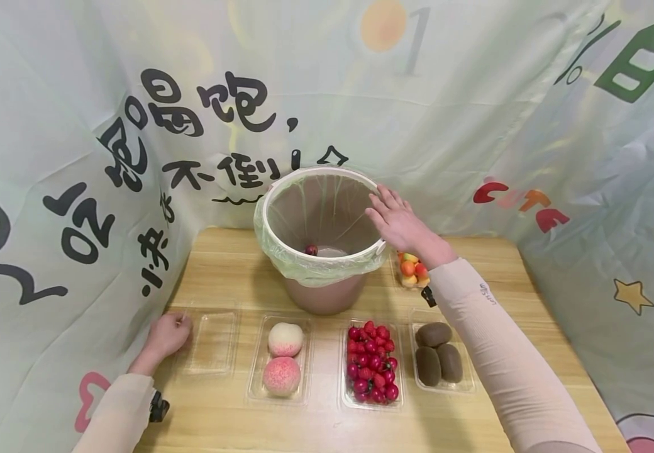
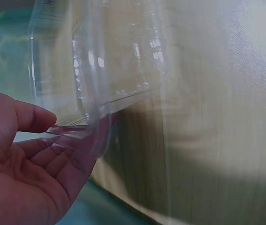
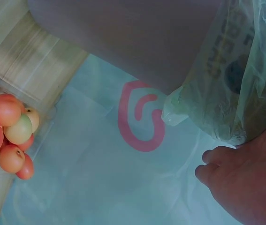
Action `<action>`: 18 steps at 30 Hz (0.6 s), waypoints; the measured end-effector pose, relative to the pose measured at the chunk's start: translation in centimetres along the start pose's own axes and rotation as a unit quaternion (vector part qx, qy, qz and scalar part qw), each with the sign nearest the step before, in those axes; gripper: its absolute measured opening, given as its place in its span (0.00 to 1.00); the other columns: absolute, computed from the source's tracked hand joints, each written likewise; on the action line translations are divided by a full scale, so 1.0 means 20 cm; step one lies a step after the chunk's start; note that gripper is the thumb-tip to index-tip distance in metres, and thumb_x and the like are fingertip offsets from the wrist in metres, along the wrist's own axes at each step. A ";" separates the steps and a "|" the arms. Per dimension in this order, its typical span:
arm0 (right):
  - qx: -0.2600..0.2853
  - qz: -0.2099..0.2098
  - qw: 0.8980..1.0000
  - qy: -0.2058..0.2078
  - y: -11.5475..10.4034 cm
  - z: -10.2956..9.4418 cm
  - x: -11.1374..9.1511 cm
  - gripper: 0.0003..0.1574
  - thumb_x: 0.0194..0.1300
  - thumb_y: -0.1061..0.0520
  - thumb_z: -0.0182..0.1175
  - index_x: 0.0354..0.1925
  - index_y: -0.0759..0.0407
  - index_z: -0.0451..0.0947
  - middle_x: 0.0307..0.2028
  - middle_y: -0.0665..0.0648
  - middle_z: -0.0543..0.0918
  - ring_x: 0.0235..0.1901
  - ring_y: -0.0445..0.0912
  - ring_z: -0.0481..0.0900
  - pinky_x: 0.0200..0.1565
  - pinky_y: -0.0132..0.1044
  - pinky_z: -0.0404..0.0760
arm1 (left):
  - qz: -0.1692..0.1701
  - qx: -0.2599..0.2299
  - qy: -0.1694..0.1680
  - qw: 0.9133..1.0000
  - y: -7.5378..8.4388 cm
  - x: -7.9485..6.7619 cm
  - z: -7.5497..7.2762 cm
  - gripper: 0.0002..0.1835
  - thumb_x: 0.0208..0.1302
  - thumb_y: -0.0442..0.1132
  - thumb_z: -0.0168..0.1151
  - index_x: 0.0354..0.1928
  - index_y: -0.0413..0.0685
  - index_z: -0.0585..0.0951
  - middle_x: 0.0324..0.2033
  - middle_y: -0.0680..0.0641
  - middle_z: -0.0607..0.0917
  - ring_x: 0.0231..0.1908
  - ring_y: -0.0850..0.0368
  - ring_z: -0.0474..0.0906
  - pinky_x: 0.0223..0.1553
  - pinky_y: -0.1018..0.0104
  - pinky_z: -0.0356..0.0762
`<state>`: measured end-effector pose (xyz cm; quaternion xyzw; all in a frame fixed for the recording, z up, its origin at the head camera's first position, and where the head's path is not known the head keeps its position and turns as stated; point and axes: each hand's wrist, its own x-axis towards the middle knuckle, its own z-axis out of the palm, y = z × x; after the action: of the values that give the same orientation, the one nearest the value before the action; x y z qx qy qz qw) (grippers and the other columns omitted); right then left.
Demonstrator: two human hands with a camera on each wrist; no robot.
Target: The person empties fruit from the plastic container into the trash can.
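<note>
Across a wooden table (image 1: 225, 415), my left hand (image 1: 170, 333) pinches a clear plastic container (image 2: 90, 61) while my right hand (image 1: 397, 220), fingers extended, touches the lined bin's rim (image 1: 329, 258).

I have the left arm (image 1: 113, 420) entering from the lower left of the head view, its pale sleeve (image 1: 131, 391) stopping short of a bare wrist (image 1: 143, 362). The left hand (image 1: 170, 333) sits low; on the left wrist feed its palm faces the camera, thumb (image 2: 33, 117) and fingers (image 2: 69, 164) in a pinching grip. My right arm (image 1: 502, 358), also sleeved, slants up from the lower right and reaches farther forward, the right hand (image 1: 397, 223) back uppermost, fingers extended and slightly spread.
</note>
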<state>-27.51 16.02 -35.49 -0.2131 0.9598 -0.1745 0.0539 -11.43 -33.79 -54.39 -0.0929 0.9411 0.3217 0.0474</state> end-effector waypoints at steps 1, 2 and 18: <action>0.001 0.000 1.000 -0.001 0.00 0.00 0.00 0.43 0.86 0.39 0.29 0.84 0.62 0.46 0.86 0.63 0.36 0.84 0.68 0.35 0.81 0.67 0.36 | -0.001 -0.003 -0.002 1.000 0.00 0.00 0.00 0.21 0.79 0.37 0.48 0.22 0.45 0.74 0.16 0.51 0.79 0.21 0.58 0.75 0.28 0.64 0.73; 0.002 0.001 1.000 -0.001 0.00 0.00 0.00 0.43 0.86 0.39 0.30 0.84 0.62 0.46 0.86 0.62 0.36 0.84 0.68 0.35 0.81 0.67 0.36 | -0.002 -0.007 -0.004 1.000 0.00 0.00 0.00 0.21 0.79 0.37 0.48 0.23 0.44 0.75 0.16 0.50 0.80 0.21 0.58 0.75 0.28 0.64 0.73; 0.010 0.000 1.000 0.001 0.00 0.01 0.00 0.43 0.86 0.39 0.30 0.83 0.65 0.48 0.86 0.63 0.36 0.84 0.67 0.34 0.82 0.65 0.36 | 0.001 0.018 0.010 1.000 -0.01 -0.01 -0.03 0.26 0.78 0.39 0.49 0.64 0.21 0.75 0.46 0.26 0.87 0.44 0.35 0.86 0.52 0.41 0.81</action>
<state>-27.53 16.02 -35.60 -0.2122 0.9581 -0.1844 0.0548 -11.31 -34.30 -54.01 -0.0943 0.9473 0.3037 0.0395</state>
